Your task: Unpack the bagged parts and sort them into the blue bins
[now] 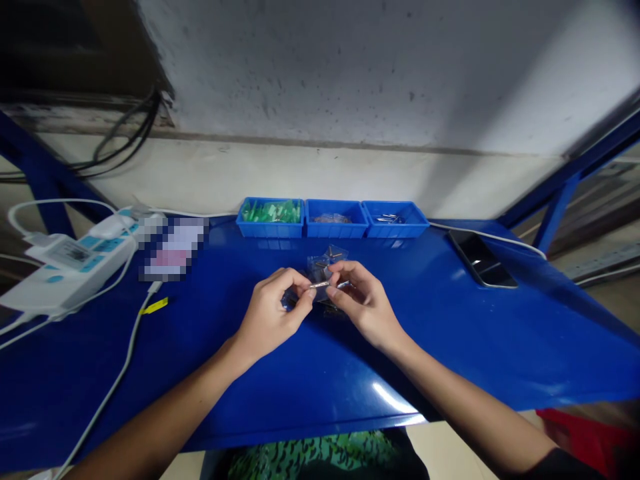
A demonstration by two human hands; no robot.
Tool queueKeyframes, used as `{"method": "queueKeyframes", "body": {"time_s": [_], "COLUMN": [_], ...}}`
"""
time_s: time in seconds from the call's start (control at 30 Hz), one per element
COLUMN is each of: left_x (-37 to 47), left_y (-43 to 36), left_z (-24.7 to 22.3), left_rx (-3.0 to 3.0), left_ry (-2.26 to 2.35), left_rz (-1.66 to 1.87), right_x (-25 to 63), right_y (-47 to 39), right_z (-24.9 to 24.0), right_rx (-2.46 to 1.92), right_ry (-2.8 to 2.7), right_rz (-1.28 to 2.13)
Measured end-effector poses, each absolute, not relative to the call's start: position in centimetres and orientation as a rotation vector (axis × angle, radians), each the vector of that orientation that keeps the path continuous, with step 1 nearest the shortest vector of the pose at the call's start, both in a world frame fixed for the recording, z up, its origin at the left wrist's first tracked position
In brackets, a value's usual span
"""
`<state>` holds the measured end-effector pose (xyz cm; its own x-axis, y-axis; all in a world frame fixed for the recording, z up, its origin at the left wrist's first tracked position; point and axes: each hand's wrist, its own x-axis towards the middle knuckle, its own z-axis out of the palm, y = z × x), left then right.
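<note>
Shiny little stick [319,285]: was between both hands, over the blue table [200,400].
Left hand [273,303]: pinched its left end.
Right hand [365,303]: pinched its right end.
Blue bins [336,231]: stood in a far row.

A workshop, by the look of it — a small assembly or packing corner: three blue plastic parts bins [336,231] line the back of a glossy blue surface [310,373], clear plastic packets [319,264] lie before them, blue metal struts [556,215] flank it, a white power strip [30,290] sits left, and the wall [350,73] is speckled and stained.
</note>
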<state>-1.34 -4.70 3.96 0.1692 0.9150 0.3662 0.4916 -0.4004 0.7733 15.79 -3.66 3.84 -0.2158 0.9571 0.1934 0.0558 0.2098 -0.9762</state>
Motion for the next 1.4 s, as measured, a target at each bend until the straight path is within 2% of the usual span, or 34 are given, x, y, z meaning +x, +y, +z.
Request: {"method": "queueKeyframes", "body": {"time_s": [0.17, 0.63, 0.73, 0.9, 1.03, 1.13, 1.3, 1.4], "left_x": [-1.6, -1.5, -1.9, -2.1, -1.6, -2.1, -5.2, -7.0], "left_y": [-4.5, -4.3, -4.0, -4.1, -4.3, -4.0, -2.5, -1.8], "left_z": [3.9, 3.6, 3.7, 4.2, 4.2, 4.2, 3.7, 2.9], "left_rx": [1.900, 2.013, 2.209, 2.514, 2.559, 2.515, 2.378, 2.300], "left_ry": [1.251, 1.305, 1.343, 1.288, 1.304, 1.398, 1.681, 1.814], "left_rz": [1.074, 1.153, 1.270, 1.478, 1.477, 1.361, 0.764, 0.387], "right_x": [16.2, 15.9, 16.0, 15.6, 15.3, 16.0, 18.6, 20.1], "right_y": [-3.6, -3.7, -3.6, -3.8, -3.8, -3.2, -1.7, 0.0], "right_z": [4.2, 3.7, 3.9, 4.4, 4.2, 4.7, 7.8, 9.5], "right_rx": [-0.998, -1.066, -1.155, -1.035, -0.952, -1.012, -0.879, -0.789], "right_ry": [-1.786, -1.766, -1.630, -1.439, -1.348, -1.438, -1.396, -1.267], "right_rz": [0.883, 0.851, 0.984, 1.556, 1.573, 1.230, 0.066, -0.380]}}
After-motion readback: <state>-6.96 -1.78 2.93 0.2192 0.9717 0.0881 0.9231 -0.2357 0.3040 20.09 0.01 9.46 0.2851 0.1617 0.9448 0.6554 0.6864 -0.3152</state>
